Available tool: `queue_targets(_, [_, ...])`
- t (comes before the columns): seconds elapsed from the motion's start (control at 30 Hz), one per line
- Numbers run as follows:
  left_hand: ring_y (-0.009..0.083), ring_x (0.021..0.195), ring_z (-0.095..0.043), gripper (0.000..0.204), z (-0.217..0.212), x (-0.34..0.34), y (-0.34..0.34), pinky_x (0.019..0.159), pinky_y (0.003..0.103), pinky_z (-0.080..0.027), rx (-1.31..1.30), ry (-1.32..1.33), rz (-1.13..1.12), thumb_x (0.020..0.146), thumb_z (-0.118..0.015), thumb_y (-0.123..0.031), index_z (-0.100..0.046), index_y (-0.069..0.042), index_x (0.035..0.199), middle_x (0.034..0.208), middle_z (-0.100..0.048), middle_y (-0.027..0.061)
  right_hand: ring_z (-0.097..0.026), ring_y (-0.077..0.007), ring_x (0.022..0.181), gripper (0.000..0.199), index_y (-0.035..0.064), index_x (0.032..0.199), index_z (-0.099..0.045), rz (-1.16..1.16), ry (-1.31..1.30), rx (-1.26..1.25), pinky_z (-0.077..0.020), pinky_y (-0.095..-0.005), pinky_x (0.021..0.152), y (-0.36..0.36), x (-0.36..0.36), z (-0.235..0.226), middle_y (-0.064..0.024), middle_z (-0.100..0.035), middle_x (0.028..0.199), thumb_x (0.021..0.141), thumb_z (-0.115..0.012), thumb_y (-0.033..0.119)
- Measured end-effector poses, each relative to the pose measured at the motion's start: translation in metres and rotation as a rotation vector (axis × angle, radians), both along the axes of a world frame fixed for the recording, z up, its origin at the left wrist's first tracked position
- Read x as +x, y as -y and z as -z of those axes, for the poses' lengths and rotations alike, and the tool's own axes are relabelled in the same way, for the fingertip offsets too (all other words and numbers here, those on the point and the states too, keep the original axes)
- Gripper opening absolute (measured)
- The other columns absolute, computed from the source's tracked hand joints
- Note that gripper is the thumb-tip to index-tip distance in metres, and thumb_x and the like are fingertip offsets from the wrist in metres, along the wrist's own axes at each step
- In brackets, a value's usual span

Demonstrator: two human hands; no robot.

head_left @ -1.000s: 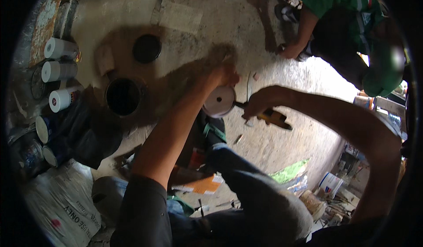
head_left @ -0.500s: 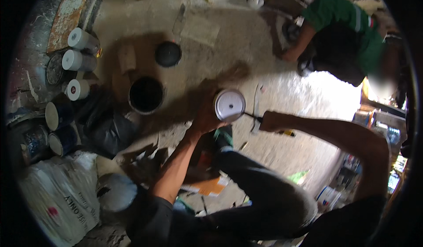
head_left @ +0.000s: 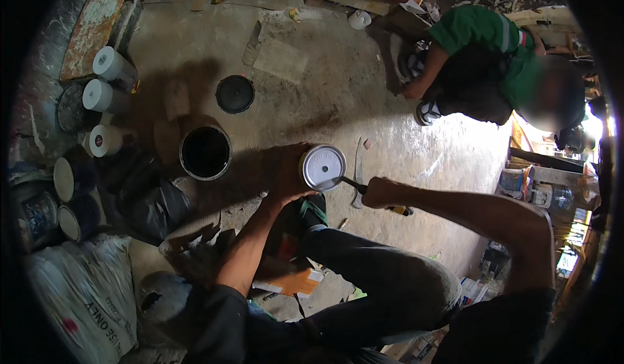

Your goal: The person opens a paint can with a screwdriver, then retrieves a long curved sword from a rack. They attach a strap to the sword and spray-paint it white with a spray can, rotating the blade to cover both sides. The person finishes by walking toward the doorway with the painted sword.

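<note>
My left hand [head_left: 287,181] is closed round the side of a paint can [head_left: 325,167], whose pale round lid with a dark dot in the middle faces up. In my right fist [head_left: 382,193] is a screwdriver [head_left: 353,183] with a dark shaft. Its yellow and black handle end sticks out behind the fist. The shaft's tip meets the lid's rim on the right side; whether it sits under the edge is too small to tell. The lid lies on the can all round, as far as I see.
An uncovered bucket of black stuff [head_left: 205,153] and a dark round lid [head_left: 234,94] are on the floor to the left. White tubs [head_left: 114,63], a black bag [head_left: 151,201] and a white sack [head_left: 84,292] line the left side. A co-worker in green [head_left: 471,29] crouches far right.
The whole view has shifted slightly, so things sit further left. The screwdriver's tip stays at the lid's rim. The co-worker's head has moved right and up from its bent position.
</note>
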State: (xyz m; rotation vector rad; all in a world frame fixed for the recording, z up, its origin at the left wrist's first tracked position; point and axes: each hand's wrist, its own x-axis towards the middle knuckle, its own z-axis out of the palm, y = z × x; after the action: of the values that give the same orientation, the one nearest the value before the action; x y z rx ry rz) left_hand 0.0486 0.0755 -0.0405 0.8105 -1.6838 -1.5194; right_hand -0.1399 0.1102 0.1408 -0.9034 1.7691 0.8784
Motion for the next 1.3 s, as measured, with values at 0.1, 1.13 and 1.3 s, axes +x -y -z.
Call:
queue_targets(0.1, [0.0336,0.126,-0.049,0.121,0.005,0.001,-0.002,0.108,0.043,-0.038,0.052,0.116,0.112,0.039,-0.099,-0.022,-0.037,-0.001,0.141,0.133,-0.052,0.0176,-0.051,-0.017,0.048,0.031,-0.0005,0.069,-0.053,0.483,0.102,0.022,-0.0438,-0.035,0.043,-0.02,-0.007,0.009,-0.0066,-0.053,0.059,0.084,-0.064,0.025])
queue_targets(1.13, [0.0431,0.121,-0.054,0.086,-0.068,-0.019,0.059,0.091,0.064,-0.049,1.463,0.439,0.018,0.087,-0.034,-0.077,-0.035,-0.018,0.149,0.138,-0.05,0.0222,-0.07,-0.0242,0.094,0.028,0.0129,0.1,-0.075,-0.997,0.097,-0.545,-0.0541,-0.0433,0.068,0.096,-0.048,0.056,-0.0053,-0.073,0.104,0.074,-0.073,0.024])
queue_targets(1.3, [0.0471,0.119,-0.052,0.081,-0.045,-0.022,0.017,0.097,0.067,-0.044,1.854,-0.362,0.049,0.089,-0.032,-0.075,-0.048,-0.013,0.138,0.134,-0.052,0.0241,-0.066,-0.028,0.107,0.03,0.0158,0.108,-0.075,-1.002,-0.062,-0.347,-0.0519,-0.0505,0.081,0.109,-0.004,0.058,-0.0076,-0.071,0.113,0.081,-0.069,0.027])
